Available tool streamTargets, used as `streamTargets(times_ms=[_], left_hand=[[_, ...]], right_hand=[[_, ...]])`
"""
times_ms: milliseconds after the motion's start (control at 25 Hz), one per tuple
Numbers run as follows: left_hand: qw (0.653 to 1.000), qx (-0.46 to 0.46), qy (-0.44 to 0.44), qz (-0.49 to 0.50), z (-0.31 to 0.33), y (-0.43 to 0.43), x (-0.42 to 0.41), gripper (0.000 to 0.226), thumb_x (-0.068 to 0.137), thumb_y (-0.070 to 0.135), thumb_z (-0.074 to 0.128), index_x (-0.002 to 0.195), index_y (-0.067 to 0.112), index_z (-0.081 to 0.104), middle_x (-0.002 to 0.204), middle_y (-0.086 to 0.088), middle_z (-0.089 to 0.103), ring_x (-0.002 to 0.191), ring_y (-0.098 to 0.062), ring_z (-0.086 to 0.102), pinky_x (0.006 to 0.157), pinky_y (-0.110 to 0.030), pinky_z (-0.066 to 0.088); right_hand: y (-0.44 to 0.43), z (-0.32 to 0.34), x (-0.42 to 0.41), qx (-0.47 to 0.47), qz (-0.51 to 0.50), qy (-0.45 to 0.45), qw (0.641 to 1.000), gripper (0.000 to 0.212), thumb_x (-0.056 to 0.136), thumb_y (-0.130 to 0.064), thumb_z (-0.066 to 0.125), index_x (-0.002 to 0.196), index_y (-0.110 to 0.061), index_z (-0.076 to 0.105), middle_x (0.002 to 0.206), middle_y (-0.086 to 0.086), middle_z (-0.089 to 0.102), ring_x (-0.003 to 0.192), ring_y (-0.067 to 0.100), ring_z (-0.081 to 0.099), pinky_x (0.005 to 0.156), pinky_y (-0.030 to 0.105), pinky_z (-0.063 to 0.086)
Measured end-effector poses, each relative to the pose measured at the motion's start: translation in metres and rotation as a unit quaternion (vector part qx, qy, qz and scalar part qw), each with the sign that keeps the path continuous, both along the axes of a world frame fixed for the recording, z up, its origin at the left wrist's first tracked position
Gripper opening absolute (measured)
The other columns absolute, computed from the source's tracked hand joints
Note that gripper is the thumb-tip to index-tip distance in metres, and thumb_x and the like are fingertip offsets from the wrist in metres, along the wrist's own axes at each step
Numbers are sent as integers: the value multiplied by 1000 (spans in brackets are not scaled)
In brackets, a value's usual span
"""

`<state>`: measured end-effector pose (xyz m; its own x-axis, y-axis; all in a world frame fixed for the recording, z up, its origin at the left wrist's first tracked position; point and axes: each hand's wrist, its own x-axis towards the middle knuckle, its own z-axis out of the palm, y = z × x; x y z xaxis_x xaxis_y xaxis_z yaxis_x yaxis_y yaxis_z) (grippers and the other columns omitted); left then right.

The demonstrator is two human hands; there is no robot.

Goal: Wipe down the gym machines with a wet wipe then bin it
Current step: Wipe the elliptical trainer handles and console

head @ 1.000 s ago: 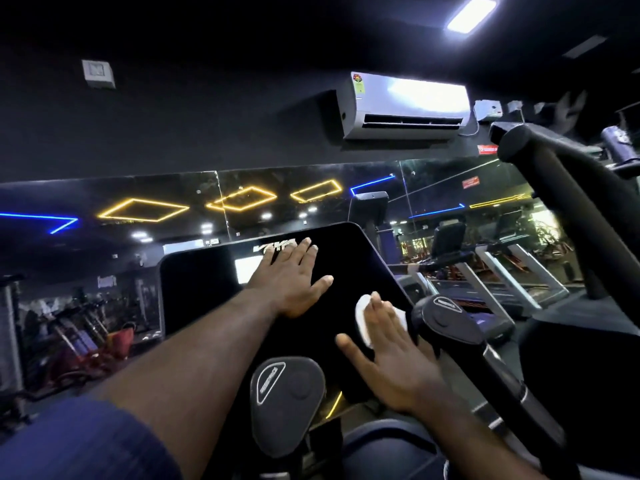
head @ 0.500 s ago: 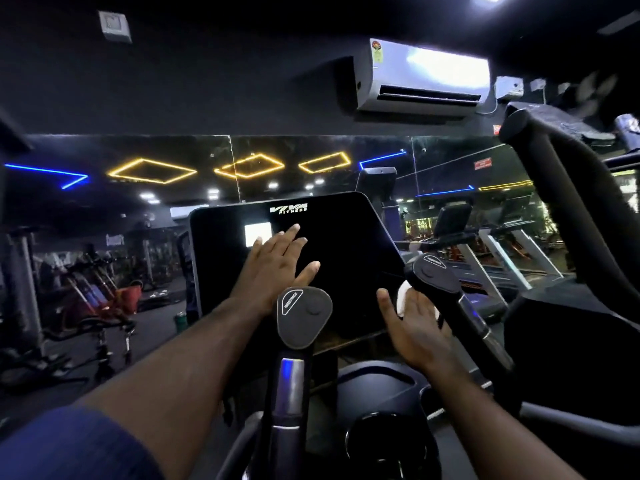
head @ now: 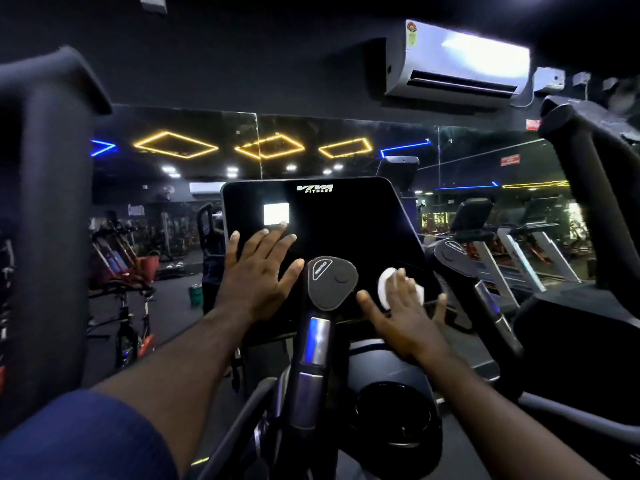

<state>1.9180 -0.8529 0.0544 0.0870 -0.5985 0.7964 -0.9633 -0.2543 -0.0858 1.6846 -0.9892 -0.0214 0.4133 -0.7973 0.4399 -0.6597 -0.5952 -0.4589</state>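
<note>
Head view: our left hand [head: 259, 271] lies flat, fingers spread, steadying the console [head: 346, 223]; our right hand [head: 403, 311], fingers extended, presses the wet wipe [head: 385, 285] against its near-right corner.

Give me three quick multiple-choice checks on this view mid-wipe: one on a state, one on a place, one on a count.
1. The left hand is:
A. flat on the glossy black console screen, fingers spread
B. curled into a fist
C. hanging at the person's side

2. The white wet wipe is:
A. under the left hand
B. under the right hand, at the console screen's lower right
C. draped over the console screen's top edge

3. Yellow diamond-shaped light outlines in the mirror:
A. one
B. three
C. five

Answers:
1 A: its palm lies on the screen with straight, spread fingers.
2 B: white shows round the right hand's straight fingers.
3 B: three outlines stand in a row.
</note>
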Motion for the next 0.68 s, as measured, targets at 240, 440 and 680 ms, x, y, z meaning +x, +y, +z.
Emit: streamTargets(times_ms=[240,440,680], left_hand=[[970,-149,179,-68,-4,-7,12,68,98,62,32,157,28,39,172,12,17,157,-12,13,127,-59,5],[956,-172,203,-122,-6,-7,18,67,100,56,37,158,22,41,172,10,18,156,-14,14,128,-48,17],[956,-164,203,-134,-8,-2,19,63,102,51,40,158,23,40,172,13,17,156,-7,12,121,-21,7]], right_hand=[[31,-8,29,-177,75,111,975,110,71,-86,-5,166,-30,-6,173,-8,-16,159,11,-16,123,48,-23],[30,11,49,-145,127,-13,981,97,82,-70,14,165,-19,18,174,9,12,161,27,10,127,63,3],[-4,39,61,-147,71,29,986,93,88,-67,10,167,-19,7,175,4,-3,161,22,0,125,56,-14]])
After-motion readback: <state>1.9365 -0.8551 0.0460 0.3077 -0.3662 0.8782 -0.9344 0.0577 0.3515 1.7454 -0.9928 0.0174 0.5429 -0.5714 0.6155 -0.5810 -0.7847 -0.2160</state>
